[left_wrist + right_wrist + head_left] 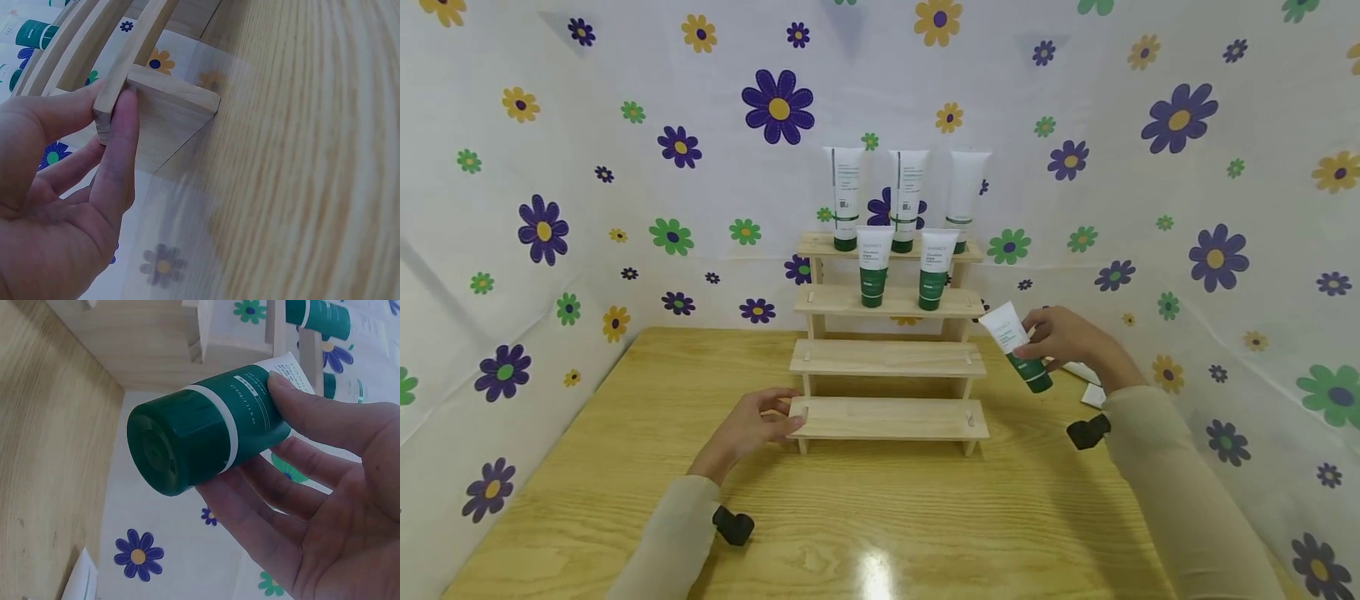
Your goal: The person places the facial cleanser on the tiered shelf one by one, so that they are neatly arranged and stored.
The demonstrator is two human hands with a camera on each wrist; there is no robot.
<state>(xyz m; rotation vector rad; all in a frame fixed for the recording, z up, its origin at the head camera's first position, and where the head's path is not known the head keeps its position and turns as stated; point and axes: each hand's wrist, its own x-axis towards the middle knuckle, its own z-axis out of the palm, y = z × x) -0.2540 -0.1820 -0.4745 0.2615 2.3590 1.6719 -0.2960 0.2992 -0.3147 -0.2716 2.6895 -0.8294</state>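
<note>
My left hand (758, 429) pinches the left end of the lowest step of a tiered wooden rack (887, 418); in the left wrist view thumb and fingers clasp the board's end (115, 94). To the right of the rack, my right hand (1063, 337) holds a small white and green squeeze tube (1017, 346), tilted, its green cap pointing down to the right. The right wrist view shows that cap (156, 447) up close, with thumb and fingers round the tube's body. Two similar small tubes, left (874, 267) and right (934, 268), stand caps down on the second step from the top.
Three taller white tubes (907, 200) stand along the top step. The two lower steps carry nothing. Behind my right hand, a white tube or packet (1086, 379) lies on the wooden table (880, 508). Flower-patterned cloth (700, 192) surrounds the back and sides.
</note>
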